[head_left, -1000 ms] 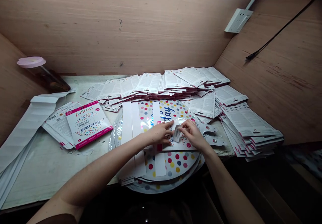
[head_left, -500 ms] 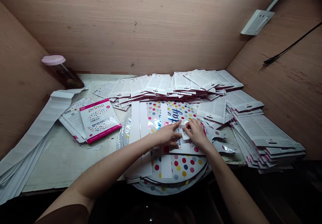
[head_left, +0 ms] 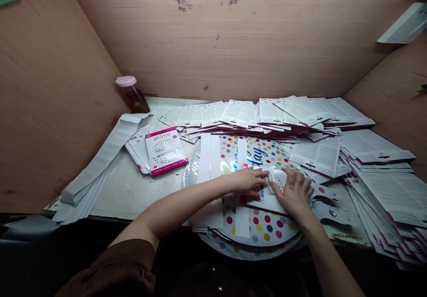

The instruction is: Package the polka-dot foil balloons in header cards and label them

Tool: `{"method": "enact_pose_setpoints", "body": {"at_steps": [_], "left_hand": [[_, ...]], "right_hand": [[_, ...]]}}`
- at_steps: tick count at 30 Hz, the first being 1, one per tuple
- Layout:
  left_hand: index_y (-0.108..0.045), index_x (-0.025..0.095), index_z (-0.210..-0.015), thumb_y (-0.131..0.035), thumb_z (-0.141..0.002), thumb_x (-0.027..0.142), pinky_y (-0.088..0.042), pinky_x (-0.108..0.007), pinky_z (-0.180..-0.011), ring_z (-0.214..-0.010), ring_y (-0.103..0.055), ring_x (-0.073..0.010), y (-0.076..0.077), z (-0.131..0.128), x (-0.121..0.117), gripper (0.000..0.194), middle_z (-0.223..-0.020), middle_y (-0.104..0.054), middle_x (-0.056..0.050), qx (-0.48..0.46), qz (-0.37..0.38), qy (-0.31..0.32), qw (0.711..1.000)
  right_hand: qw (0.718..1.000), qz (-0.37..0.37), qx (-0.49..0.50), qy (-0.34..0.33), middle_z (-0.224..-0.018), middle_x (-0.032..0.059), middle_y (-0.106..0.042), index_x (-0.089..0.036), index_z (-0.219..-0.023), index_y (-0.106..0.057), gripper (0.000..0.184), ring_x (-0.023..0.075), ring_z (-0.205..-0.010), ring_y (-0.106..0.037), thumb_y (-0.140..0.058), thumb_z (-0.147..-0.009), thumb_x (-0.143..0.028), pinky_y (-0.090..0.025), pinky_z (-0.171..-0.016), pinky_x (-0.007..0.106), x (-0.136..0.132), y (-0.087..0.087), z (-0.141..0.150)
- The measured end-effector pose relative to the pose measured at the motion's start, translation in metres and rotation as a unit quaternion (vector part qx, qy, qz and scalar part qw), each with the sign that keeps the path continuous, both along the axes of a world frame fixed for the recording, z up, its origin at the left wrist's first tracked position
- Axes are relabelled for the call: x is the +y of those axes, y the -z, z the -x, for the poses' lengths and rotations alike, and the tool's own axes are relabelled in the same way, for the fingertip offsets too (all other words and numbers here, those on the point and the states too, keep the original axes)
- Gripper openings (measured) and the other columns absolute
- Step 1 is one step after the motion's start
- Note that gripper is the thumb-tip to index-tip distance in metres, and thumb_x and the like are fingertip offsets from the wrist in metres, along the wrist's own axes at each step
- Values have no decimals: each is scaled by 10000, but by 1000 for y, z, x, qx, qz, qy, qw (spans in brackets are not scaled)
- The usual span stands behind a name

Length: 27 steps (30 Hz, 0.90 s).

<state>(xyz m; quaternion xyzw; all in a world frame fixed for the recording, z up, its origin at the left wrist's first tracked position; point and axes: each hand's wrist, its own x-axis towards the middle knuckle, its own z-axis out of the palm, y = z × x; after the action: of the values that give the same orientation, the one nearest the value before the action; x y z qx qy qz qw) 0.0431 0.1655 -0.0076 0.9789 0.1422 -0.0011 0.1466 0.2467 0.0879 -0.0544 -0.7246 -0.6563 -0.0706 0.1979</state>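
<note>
My left hand lies with its fingers stretched out on a white printed card that rests on a stack of round polka-dot foil balloons. My right hand is spread flat on the same card, fingers apart, pressing down just right of the left hand. The small label seen earlier is under the right fingers and no longer shows. White paper strips lie across the balloons on the left.
Fanned piles of white cards cover the back and right of the bench. A pink "prima" packet lies on a small pile at left. Long white backing strips hang off the left. A pink-lidded bottle stands in the corner. Plywood walls enclose three sides.
My right hand went from pinching a small label to lying flat on the card. The view has swung left, so everything sits further right in the picture.
</note>
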Motion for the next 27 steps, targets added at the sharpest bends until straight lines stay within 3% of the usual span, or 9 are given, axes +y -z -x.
{"method": "enact_pose_setpoints", "body": {"at_steps": [5, 8, 11, 15, 18, 21, 24, 26, 27], "left_hand": [[-309, -12, -1436, -756, -788, 425, -316, -424, -1126, -1386, -381, -345, 5, 1, -2, 900, -1472, -400, -285, -26, 41, -48, 998], [-274, -7, -1446, -782, -755, 428, -348, -413, -1093, -1340, -437, -347, 2, 1, -2, 961, -1438, -439, -288, -39, 61, -56, 996], [-335, 54, -1424, -751, -775, 435, -392, -402, -1040, -1275, -496, -331, -6, -3, -3, 860, -1409, -491, -238, -17, 69, -81, 994], [-515, 112, -1295, -668, -842, 398, -406, -417, -993, -1195, -530, -327, -19, -23, 4, 557, -1277, -596, -186, 17, 61, -142, 988], [-606, 90, -1178, -677, -826, 458, -354, -492, -1017, -1258, -439, -392, -25, -42, 19, 514, -1288, -558, -231, 31, 63, -186, 980], [-665, 109, -1021, -758, -733, 501, -426, -458, -923, -1148, -526, -382, -34, -52, 32, 496, -1143, -632, -199, 48, 113, -199, 972], [-661, 165, -935, -659, -829, 509, -480, -292, -738, -903, -635, -227, -50, -40, 36, 360, -955, -688, -69, 29, 179, -175, 968], [-641, 177, -911, -569, -895, 501, -466, -242, -648, -797, -634, -170, -64, -11, 35, 332, -891, -682, -26, -51, 232, -203, 950], [-632, 170, -893, -568, -896, 492, -463, -240, -630, -779, -631, -167, -70, 11, 33, 329, -880, -677, -29, -122, 268, -241, 925]], "right_hand": [[1000, 2, -17, -14, -1352, 180, -423, -233, -1399, -430, 653, 392, -1211, -397, -525, -868, -600, -363, -967, 591, -10, -5, 0], [994, 23, -67, -78, -1499, 91, -292, -422, -1364, -497, 439, 385, -1339, -300, -503, -930, -491, -275, -1040, 613, -22, -12, 1], [987, 27, -85, -136, -1544, 7, -262, -513, -1265, -574, 342, 392, -1379, -249, -495, -946, -414, -244, -1054, 616, -47, -16, 4], [988, -3, -58, -142, -1503, 54, -358, -444, -1273, -605, 350, 379, -1277, -377, -487, -946, -408, -340, -984, 577, -84, -3, 8], [991, -53, -14, -126, -1416, 73, -460, -386, -1247, -643, 342, 341, -1166, -460, -452, -966, -351, -388, -939, 542, -96, 13, 9], [984, -100, 24, -148, -1363, 80, -501, -352, -1217, -667, 329, 326, -1145, -488, -461, -967, -293, -398, -944, 532, -97, 16, 12], [976, -159, 70, -130, -1358, 115, -506, -318, -1289, -620, 360, 336, -1146, -518, -559, -934, -313, -403, -960, 547, -99, 4, 13], [970, -203, 101, -83, -1337, 141, -535, -277, -1342, -580, 458, 342, -1129, -547, -643, -889, -310, -401, -984, 559, -103, -7, 9], [967, -222, 110, -59, -1310, 147, -564, -257, -1347, -578, 498, 344, -1112, -565, -684, -862, -298, -403, -993, 560, -106, -11, 5]]}}
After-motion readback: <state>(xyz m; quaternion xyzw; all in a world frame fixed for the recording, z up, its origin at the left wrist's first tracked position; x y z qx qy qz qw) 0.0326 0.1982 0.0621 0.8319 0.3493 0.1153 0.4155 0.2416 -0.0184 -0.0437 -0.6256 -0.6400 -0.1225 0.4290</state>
